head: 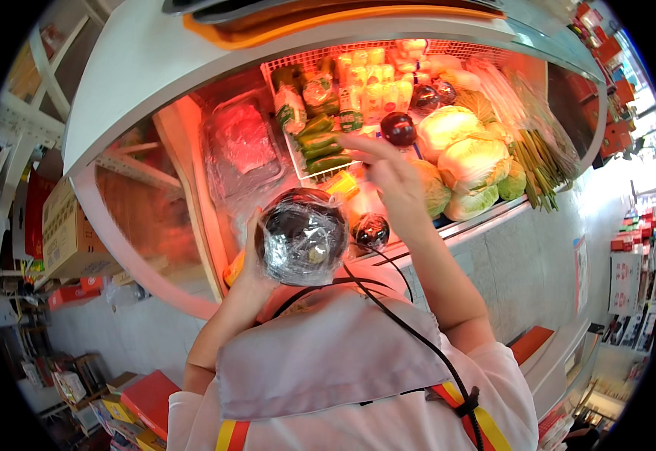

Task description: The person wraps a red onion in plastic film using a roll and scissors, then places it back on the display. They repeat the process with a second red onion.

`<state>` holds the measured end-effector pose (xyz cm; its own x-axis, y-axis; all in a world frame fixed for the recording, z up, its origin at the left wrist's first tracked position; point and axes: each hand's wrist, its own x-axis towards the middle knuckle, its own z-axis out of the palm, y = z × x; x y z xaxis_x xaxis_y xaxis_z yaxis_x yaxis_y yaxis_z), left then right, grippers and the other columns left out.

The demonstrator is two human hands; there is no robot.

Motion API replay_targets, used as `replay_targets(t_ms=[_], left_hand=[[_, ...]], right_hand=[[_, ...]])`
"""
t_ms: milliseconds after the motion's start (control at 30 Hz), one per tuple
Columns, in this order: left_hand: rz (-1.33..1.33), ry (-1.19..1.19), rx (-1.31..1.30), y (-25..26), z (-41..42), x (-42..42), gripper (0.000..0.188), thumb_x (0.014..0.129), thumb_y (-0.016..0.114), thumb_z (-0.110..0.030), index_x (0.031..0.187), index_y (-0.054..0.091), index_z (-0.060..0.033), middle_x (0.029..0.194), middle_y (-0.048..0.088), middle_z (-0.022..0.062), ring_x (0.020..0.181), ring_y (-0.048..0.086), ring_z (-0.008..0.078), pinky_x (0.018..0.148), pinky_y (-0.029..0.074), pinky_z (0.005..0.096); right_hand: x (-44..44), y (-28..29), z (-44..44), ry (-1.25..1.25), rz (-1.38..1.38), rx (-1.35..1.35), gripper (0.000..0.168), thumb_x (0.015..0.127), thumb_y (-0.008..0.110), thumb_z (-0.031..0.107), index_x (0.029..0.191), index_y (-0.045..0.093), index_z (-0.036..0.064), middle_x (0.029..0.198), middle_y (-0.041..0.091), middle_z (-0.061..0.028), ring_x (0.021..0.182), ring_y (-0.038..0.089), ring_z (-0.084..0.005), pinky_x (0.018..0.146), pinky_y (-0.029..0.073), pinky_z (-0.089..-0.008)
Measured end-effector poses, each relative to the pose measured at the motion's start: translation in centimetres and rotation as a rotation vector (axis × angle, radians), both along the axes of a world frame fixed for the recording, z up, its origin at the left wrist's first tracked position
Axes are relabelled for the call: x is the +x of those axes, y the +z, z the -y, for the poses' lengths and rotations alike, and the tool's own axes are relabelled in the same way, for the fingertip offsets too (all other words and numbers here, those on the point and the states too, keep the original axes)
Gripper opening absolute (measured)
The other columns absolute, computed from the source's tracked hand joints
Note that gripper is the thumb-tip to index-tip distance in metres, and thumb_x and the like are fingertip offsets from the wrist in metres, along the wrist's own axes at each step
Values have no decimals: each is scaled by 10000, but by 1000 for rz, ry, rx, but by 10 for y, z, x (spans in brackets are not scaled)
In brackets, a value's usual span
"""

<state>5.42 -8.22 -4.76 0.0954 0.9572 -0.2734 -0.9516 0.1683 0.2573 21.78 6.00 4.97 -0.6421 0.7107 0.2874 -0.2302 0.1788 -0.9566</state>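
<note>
My left hand (256, 260) holds a large, dark round eggplant (305, 237) wrapped in clinging plastic film, close in front of my chest. Over the display case, my right hand (394, 183) is blurred, its index finger stretched towards long green peppers (321, 147) in a white wire basket (304, 181). I see nothing in that hand. Beneath its wrist sits a smaller film-wrapped dark eggplant (372, 230). A bare-looking dark round vegetable (398, 128) lies just beyond the fingers. Pale napa cabbages (471, 163) are heaped to the right of the hand.
Red light fills the curved glass-sided case (147, 282). At its left lies a film-covered tray (213, 152) with meat (247, 141). Packaged goods (381, 84) stand at the back; green stalks (533, 166) lie right. A black cord (407, 332) crosses my chest. A cardboard box (74, 234) stands left.
</note>
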Motion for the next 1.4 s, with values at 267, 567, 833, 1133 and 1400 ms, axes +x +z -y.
replay_targets(t_ms=[267, 567, 833, 1133, 1400], left_hand=[[-97, -98, -249, 69, -34, 9, 606, 847, 432, -557, 1286, 390, -141, 1291, 427, 129, 1137, 474, 333, 938, 388, 540], [-693, -310, -86, 69, -23, -3, 750, 852, 383, -597, 1378, 218, -89, 1280, 401, 183, 1146, 461, 359, 874, 466, 413], [-1689, 106, 317, 71, -41, 0, 881, 699, 711, -317, 1385, 220, -63, 1405, 231, 163, 1305, 247, 284, 1048, 249, 383], [-1100, 207, 103, 32, -51, 1, 642, 749, 682, -192, 1290, 373, -36, 1255, 454, 109, 1176, 427, 222, 1010, 323, 349], [-744, 254, -127, 28, -44, 7, 433, 856, 577, -234, 1225, 437, -55, 1185, 497, 73, 1081, 499, 171, 918, 422, 317]], right_hand=[[-17, -41, -5, 157, 68, -235, 463, 926, 422, 329, 1256, 433, 5, 1134, 551, -111, 1066, 514, -180, 935, 386, -302], [-11, -98, -13, 181, -615, -1202, 400, 906, 424, 401, 1108, 542, 76, 1057, 600, -115, 957, 593, -239, 817, 502, -408], [-14, -82, 4, 125, -483, -1363, 356, 908, 427, 369, 1096, 546, 91, 1043, 608, -89, 930, 605, -219, 812, 506, -399], [-22, -85, 16, 25, -183, -981, 603, 929, 361, 456, 1350, 292, 30, 1324, 385, -122, 1193, 404, -198, 982, 347, -320], [-25, -109, 20, -4, 2, -365, 614, 883, 532, 299, 1364, 276, 17, 1306, 358, -154, 1222, 352, -210, 1012, 284, -320]])
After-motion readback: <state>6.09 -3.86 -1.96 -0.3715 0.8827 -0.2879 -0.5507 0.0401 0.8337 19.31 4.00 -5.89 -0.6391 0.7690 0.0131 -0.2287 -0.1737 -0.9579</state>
